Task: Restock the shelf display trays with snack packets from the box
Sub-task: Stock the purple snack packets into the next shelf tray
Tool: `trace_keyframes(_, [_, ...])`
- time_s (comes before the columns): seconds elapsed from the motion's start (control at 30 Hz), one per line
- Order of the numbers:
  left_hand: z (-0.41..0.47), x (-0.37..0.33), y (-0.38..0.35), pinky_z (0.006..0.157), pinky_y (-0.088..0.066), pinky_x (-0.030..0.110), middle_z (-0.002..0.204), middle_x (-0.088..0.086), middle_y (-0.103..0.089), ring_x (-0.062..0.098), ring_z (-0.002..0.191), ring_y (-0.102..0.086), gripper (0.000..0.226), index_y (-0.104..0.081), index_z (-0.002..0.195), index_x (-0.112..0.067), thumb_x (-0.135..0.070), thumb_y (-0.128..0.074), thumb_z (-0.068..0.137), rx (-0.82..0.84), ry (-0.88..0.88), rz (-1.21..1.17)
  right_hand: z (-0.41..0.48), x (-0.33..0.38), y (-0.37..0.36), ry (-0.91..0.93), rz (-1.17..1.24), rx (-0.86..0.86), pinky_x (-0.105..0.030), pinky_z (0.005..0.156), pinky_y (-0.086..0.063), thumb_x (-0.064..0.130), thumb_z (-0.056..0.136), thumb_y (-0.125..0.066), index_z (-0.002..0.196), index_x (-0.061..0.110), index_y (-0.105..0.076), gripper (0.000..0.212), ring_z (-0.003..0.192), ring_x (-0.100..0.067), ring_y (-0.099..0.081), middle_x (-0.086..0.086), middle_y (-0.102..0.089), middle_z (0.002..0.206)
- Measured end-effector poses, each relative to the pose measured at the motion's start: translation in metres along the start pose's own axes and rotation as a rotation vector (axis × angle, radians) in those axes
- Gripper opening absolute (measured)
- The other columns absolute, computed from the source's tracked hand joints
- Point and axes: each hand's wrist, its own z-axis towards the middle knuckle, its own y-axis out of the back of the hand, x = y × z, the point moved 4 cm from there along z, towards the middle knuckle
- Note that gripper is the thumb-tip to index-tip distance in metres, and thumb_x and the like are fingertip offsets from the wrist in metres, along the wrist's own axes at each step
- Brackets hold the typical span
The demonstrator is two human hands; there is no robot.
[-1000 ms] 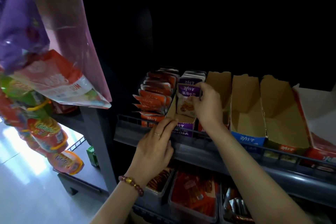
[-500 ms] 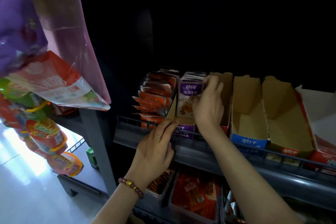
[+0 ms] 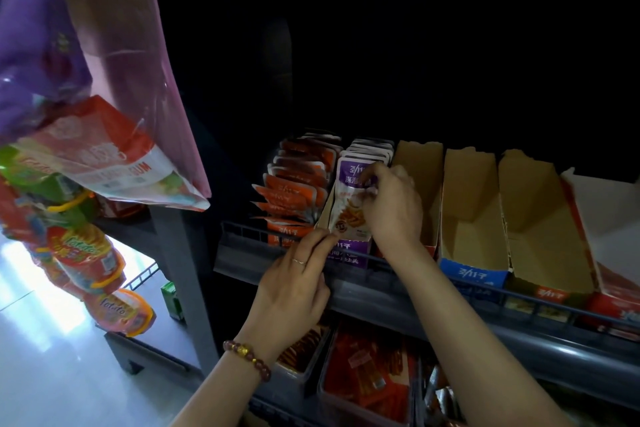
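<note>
A purple display tray (image 3: 349,253) on the shelf holds a row of purple-and-white snack packets (image 3: 351,198). My right hand (image 3: 391,204) pinches the right edge of the front packet. My left hand (image 3: 294,281) rests on the shelf rail with its fingertips touching that packet's lower left corner and the tray front. Left of it stands a tray of orange packets (image 3: 298,184). The supply box is not in view.
Three open cardboard trays (image 3: 474,211) and a red-and-white one (image 3: 609,236) stand to the right. The grey shelf rail (image 3: 519,295) runs along the front. Bins of red snacks (image 3: 367,374) sit below. Bags of snacks (image 3: 86,156) hang at the left.
My right hand slid down from the packet tops onto the front purple packet's edge. My left hand's fingers rose from the rail to the packet's lower corner.
</note>
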Motion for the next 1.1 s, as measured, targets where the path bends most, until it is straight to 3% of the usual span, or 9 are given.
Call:
trace_keyframes(0.13, [0.0013,-0.0009,0.0002,0.074,-0.05,0.023,0.137,-0.002,-0.037,0.012,0.107,-0.05,0.054,-0.037,0.136,-0.016,-0.019,-0.04,0.082,0.005,0.001,-0.002,-0.0012,0.0011,0.0042,-0.038,0.011,-0.055,-0.035,0.09,-0.042,0.015,0.078,-0.073,0.118,0.015,-0.046,0.048,0.111,-0.025,-0.047,-0.007,-0.048,0.118])
trace_keyframes(0.33, [0.0009,-0.0023,0.0008,0.076,-0.049,0.023,0.137,-0.002,-0.036,0.011,0.108,-0.048,0.056,-0.037,0.135,-0.016,-0.018,-0.044,0.08,0.006,0.007,-0.007,-0.0014,0.0043,-0.0005,-0.056,-0.161,0.01,-0.035,0.098,-0.035,0.018,0.081,-0.072,0.14,0.016,-0.021,0.078,0.122,-0.03,-0.039,-0.014,-0.035,0.133])
trace_keyframes(0.6, [0.0023,-0.0002,0.0002,0.076,-0.048,0.021,0.137,-0.003,-0.036,0.009,0.109,-0.047,0.056,-0.037,0.135,-0.018,-0.021,-0.041,0.08,0.005,0.012,-0.01,0.0062,0.0071,-0.0016,-0.037,-0.185,0.016,-0.036,0.098,-0.035,0.014,0.084,-0.066,0.14,0.013,-0.024,0.069,0.122,-0.031,-0.041,-0.016,-0.039,0.132])
trace_keyframes(0.77, [0.0038,0.0,-0.0013,0.075,-0.048,0.022,0.135,-0.002,-0.036,0.01,0.108,-0.047,0.056,-0.036,0.135,-0.017,-0.02,-0.041,0.079,-0.001,0.011,-0.001,0.0063,0.0071,-0.0049,0.0,-0.2,0.062,-0.035,0.097,-0.035,0.012,0.084,-0.066,0.146,0.023,-0.019,0.078,0.121,-0.03,-0.039,-0.015,-0.036,0.132])
trace_keyframes(1.1, [0.0035,-0.0011,-0.0011,0.078,-0.041,0.019,0.135,-0.002,-0.036,0.01,0.108,-0.047,0.055,-0.037,0.135,-0.016,-0.019,-0.041,0.08,0.01,0.016,0.008,0.0031,0.0087,-0.0024,-0.025,-0.273,0.033,-0.036,0.096,-0.034,0.025,0.084,-0.068,0.142,0.018,-0.021,0.075,0.121,-0.031,-0.039,-0.015,-0.036,0.132])
